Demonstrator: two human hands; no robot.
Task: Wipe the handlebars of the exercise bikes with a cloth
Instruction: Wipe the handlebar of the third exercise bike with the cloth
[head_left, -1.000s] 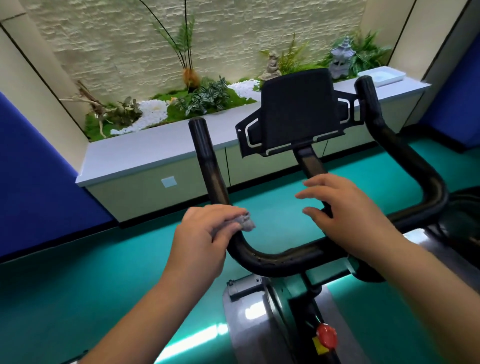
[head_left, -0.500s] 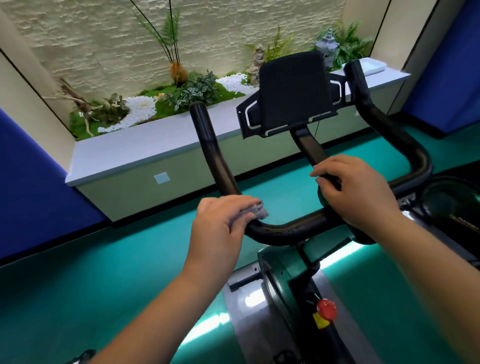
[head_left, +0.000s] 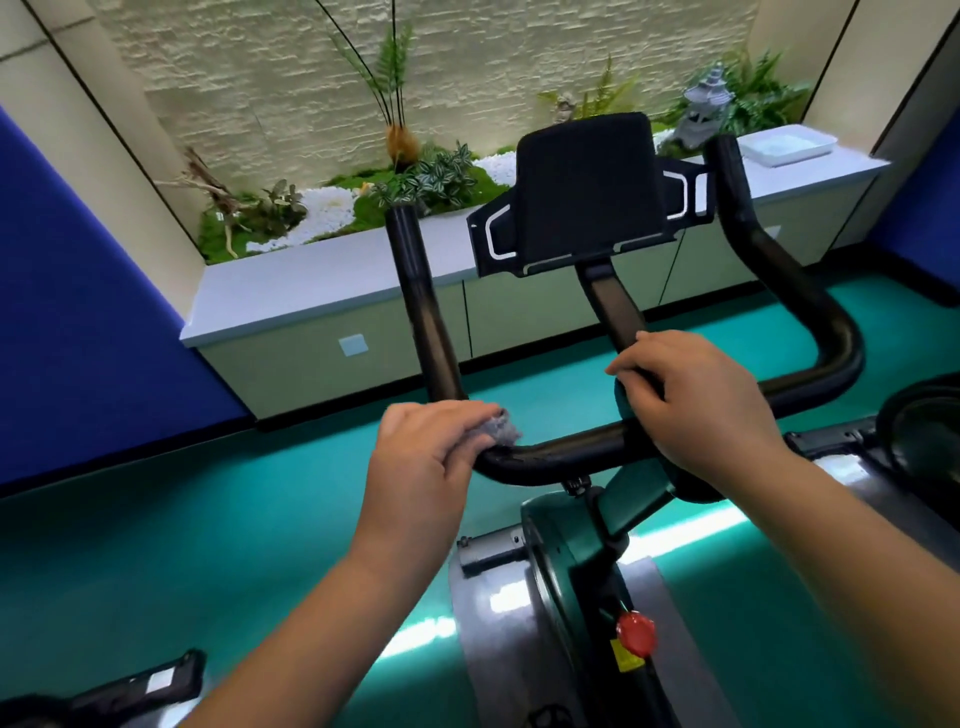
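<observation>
At handlebar (head_left: 561, 457) left bend: my left hand (head_left: 421, 462) grips cloth (head_left: 501, 430) round it, barely shifted. Right hand (head_left: 696, 400) has clamped the centre; bar steadied, wiping proceeds.

The scene is brightly and evenly lit. A stone wall (head_left: 467, 78) is washed in soft light from above. Streaks of glare are thrown across the green floor (head_left: 156, 545) below the grip. Straight lines are bowed towards the edges, and fine detail is slightly softened.
</observation>
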